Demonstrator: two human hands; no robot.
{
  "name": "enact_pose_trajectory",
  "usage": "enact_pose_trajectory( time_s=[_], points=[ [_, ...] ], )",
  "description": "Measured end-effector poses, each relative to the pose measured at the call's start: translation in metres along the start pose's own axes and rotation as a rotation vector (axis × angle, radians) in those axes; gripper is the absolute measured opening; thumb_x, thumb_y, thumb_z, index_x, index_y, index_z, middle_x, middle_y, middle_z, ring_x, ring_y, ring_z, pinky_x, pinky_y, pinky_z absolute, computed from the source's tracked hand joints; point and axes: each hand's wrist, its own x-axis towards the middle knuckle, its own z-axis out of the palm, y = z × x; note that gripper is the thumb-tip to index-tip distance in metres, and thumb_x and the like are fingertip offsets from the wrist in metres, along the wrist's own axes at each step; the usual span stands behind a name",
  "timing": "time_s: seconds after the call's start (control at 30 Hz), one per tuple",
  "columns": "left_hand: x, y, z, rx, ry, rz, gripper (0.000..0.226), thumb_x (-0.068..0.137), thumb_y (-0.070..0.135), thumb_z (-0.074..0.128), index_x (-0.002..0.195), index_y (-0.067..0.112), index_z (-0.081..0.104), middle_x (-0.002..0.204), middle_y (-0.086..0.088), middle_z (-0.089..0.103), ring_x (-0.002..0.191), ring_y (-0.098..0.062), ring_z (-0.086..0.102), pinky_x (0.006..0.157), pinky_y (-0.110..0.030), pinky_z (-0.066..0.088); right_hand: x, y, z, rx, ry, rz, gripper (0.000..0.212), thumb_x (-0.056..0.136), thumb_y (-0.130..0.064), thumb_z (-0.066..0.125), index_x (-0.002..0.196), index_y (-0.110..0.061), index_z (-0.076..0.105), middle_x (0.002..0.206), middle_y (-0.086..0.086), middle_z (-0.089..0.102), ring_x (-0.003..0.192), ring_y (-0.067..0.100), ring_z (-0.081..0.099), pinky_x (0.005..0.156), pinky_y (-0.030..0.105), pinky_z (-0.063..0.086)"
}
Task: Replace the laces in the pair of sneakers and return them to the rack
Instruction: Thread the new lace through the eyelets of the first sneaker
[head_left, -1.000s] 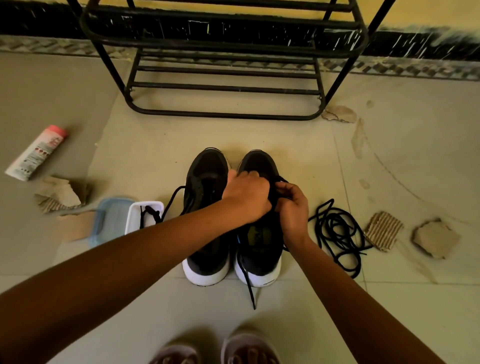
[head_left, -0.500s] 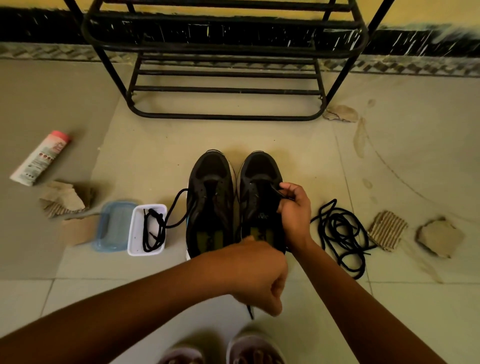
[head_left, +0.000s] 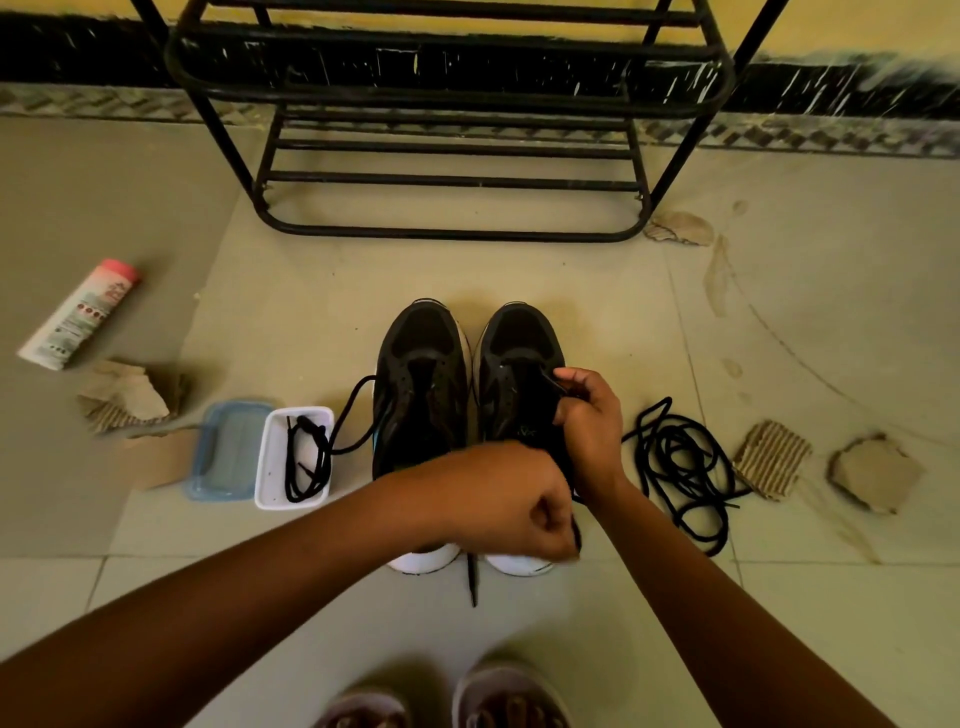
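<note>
The right sneaker (head_left: 511, 374) is lying in front of the rack (head_left: 452, 234), long axis toe-toward-rack; the right hand (head_left: 589, 421) is pinching its lace (head_left: 471, 579) at the tongue, nearer the rack, while the left hand (head_left: 509, 499) is gripping that lace in a fist over the heel, farther off.

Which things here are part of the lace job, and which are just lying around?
Job: sneakers; lace gripped by left hand and right hand; second lace in white tray; coiled laces; rack.
Lying about: tube; blue lid; cardboard scraps.
</note>
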Motion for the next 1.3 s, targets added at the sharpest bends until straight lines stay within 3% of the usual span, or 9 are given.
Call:
enact_pose_trajectory(
  time_s=[0.13,0.27,0.47,0.63,0.7,0.9,1.0,1.13,1.3],
  points=[
    [0.005,-0.018,-0.006,0.406,0.45,-0.262,0.022,0.092,0.045,0.047,0.088,0.023,0.043,0.089,0.005,0.05,0.079,-0.013,0.051,0.065,-0.026,0.038,-0.002,-0.002,-0.003,0.014,-0.028,0.007,0.037,0.075,0.014,0.041,0.097,-0.009,0.059,0.087,0.005,0.063,0.077,0.018,0.059,0.07,0.031,0.049],
    [0.005,-0.035,0.006,0.508,0.42,-0.355,0.032,0.092,0.045,0.048,0.106,0.017,0.044,0.093,-0.002,0.057,0.083,-0.021,0.058,0.06,-0.028,0.035,-0.003,-0.003,-0.003,0.038,-0.042,0.02,0.038,0.074,0.015,0.04,0.092,-0.012,0.062,0.085,0.006,0.062,0.079,0.021,0.058,0.071,0.033,0.049],
    [0.001,-0.053,0.012,0.302,0.448,-0.218,0.021,0.09,0.027,0.053,0.095,0.027,0.033,0.073,0.004,0.052,0.067,-0.017,0.052,0.058,-0.029,0.039,-0.002,-0.005,-0.002,0.048,-0.034,0.037,0.038,0.074,0.017,0.039,0.093,-0.008,0.062,0.083,0.006,0.061,0.078,0.02,0.056,0.066,0.028,0.048],
    [-0.015,-0.04,0.008,-0.609,0.465,-0.113,0.013,0.088,0.01,0.059,0.092,0.019,0.051,0.075,-0.001,0.07,0.081,-0.014,0.068,0.08,-0.022,0.052,-0.004,-0.008,-0.003,0.06,-0.04,0.047,0.037,0.073,0.018,0.039,0.089,-0.008,0.06,0.078,0.005,0.058,0.072,0.016,0.053,0.061,0.023,0.045],
    [-0.027,-0.03,-0.005,-0.957,0.512,-0.068,0.009,0.087,0.008,0.054,0.093,0.014,0.055,0.073,-0.001,0.069,0.08,-0.016,0.069,0.077,-0.023,0.054,-0.004,-0.009,-0.003,0.073,-0.046,0.057,0.038,0.073,0.018,0.038,0.084,-0.012,0.059,0.077,0.005,0.058,0.069,0.015,0.053,0.057,0.021,0.045],
    [-0.058,-0.005,-0.043,-1.076,0.504,-0.043,0.023,0.078,0.021,0.05,0.095,0.014,0.064,0.072,0.002,0.066,0.07,-0.015,0.069,0.067,-0.025,0.057,-0.006,-0.016,-0.008,-0.069,-0.14,0.019,0.033,0.08,0.012,0.049,0.1,-0.011,0.061,0.083,0.0,0.063,0.073,0.012,0.059,0.058,0.014,0.048],
    [-0.069,0.003,-0.056,-1.056,0.529,-0.018,0.027,0.079,0.021,0.047,0.096,0.014,0.065,0.075,0.001,0.068,0.072,-0.016,0.069,0.067,-0.025,0.057,-0.008,-0.015,-0.017,-0.229,-0.175,-0.101,0.02,0.084,-0.011,0.066,0.1,-0.021,0.061,0.103,0.001,0.063,0.091,0.015,0.061,0.076,0.023,0.051],
    [-0.085,0.012,-0.074,-1.036,0.593,0.028,0.027,0.081,0.02,0.044,0.098,0.015,0.066,0.078,0.0,0.069,0.073,-0.015,0.07,0.069,-0.025,0.057,-0.034,-0.021,-0.03,-0.39,0.04,-0.61,0.015,0.084,-0.026,0.066,0.078,-0.028,0.053,0.079,-0.007,0.056,0.07,0.005,0.052,0.063,0.015,0.04],
    [-0.098,0.022,-0.083,-0.95,0.634,0.073,0.028,0.083,0.021,0.044,0.1,0.016,0.066,0.081,0.001,0.07,0.075,-0.016,0.07,0.068,-0.025,0.056,-0.084,0.003,-0.032,-0.676,-0.112,-1.057,0.038,0.091,-0.041,0.055,0.069,-0.012,0.063,0.069,-0.001,0.059,0.061,0.012,0.05,0.053,0.021,0.04]
  ],
)
